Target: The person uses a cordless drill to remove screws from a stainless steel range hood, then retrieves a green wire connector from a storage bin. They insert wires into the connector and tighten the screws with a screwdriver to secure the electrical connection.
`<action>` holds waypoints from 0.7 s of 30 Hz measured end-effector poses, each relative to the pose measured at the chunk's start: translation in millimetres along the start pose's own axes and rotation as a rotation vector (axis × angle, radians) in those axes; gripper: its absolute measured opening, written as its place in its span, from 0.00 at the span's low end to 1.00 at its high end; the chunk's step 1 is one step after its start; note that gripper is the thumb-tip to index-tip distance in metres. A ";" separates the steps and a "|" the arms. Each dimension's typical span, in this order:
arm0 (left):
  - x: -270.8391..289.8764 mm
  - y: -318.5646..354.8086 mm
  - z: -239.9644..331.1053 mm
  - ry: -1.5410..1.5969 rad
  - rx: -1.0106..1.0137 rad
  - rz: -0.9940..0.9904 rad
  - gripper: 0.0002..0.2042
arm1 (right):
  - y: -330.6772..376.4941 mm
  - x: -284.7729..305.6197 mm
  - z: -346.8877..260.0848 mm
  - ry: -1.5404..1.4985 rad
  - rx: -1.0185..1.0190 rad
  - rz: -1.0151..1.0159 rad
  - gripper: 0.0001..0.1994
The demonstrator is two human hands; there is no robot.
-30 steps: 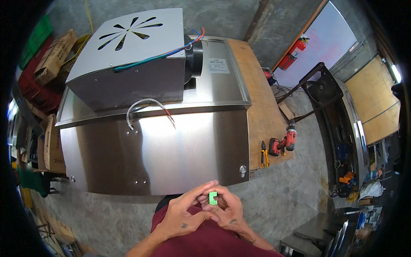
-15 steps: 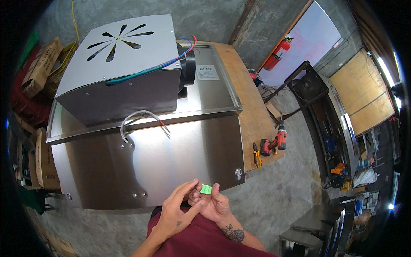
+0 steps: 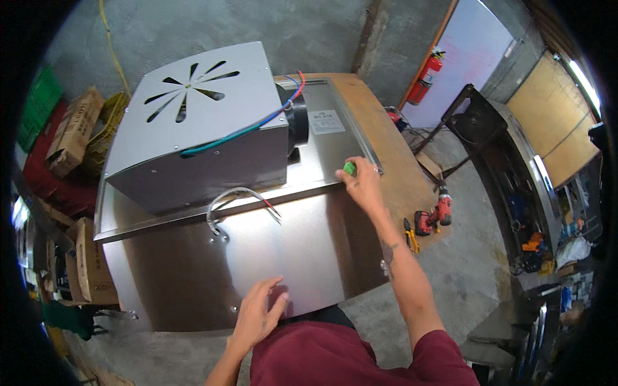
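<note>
My right hand (image 3: pixel 364 186) reaches out over the right end of the metal hood's raised rim, its fingers closed on a small bright green block (image 3: pixel 349 168). At the near edge of the brushed steel panel (image 3: pixel 302 244), my left hand (image 3: pixel 257 312) is open and holds nothing, thumb apart from the fingers. A grey cable (image 3: pixel 222 199) with a bared red wire end loops out of the panel. Behind it stands a boxy grey blower housing (image 3: pixel 193 128) with petal-shaped slots. Blue, red and teal wires (image 3: pixel 257 125) run along its top edge to a black round outlet (image 3: pixel 299 122).
A red cordless drill (image 3: pixel 434 215) and orange-handled pliers (image 3: pixel 411 235) lie on the wooden tabletop (image 3: pixel 386 141) at right. Cardboard boxes (image 3: pixel 76 132) and a yellow crate (image 3: pixel 106 138) stand at left. A fire extinguisher (image 3: pixel 426 77) hangs by the wall.
My hands have separated. The right has carried the green block forward and to the right over the hood; the left has moved slightly left and let go. The whole view has shifted.
</note>
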State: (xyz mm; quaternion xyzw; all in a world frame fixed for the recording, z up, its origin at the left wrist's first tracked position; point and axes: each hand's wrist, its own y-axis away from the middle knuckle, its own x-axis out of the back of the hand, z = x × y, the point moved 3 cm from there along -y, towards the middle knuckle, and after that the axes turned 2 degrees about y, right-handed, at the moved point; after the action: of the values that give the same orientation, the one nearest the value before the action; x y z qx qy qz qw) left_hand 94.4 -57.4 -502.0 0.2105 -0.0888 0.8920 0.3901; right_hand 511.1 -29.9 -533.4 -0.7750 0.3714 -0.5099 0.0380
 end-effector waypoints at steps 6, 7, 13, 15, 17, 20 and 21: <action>18.7 -92.6 -14.9 -0.577 -0.336 0.333 0.15 | -29.3 -16.3 45.2 0.360 -0.077 0.038 0.34; 27.1 -106.9 -19.1 -0.741 -0.319 0.379 0.17 | -22.3 -6.9 10.7 0.315 -0.057 -0.014 0.35; 45.4 -174.5 -36.1 -1.151 -0.278 0.276 0.20 | 129.4 55.8 -18.3 -0.196 0.165 -0.017 0.16; 41.1 -178.6 -44.0 -1.137 -0.220 0.274 0.21 | 184.7 60.3 46.6 -0.194 -0.027 0.071 0.15; 39.7 -182.2 -52.2 -1.114 -0.188 0.264 0.16 | 229.7 72.3 114.7 -0.154 -0.241 0.140 0.14; 36.4 -196.6 -39.0 -1.095 -0.303 0.216 0.11 | 267.2 84.4 223.9 0.192 -0.461 0.036 0.16; 36.9 -195.6 -35.1 -1.096 -0.374 0.202 0.10 | 271.4 83.2 251.3 0.255 -0.485 0.069 0.17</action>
State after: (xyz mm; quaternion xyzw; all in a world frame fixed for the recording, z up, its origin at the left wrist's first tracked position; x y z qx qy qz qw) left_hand 204.7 111.2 -518.2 0.5591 -0.4531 0.6549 0.2306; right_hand 588.1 -357.1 -708.7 -0.6778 0.5107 -0.4979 -0.1786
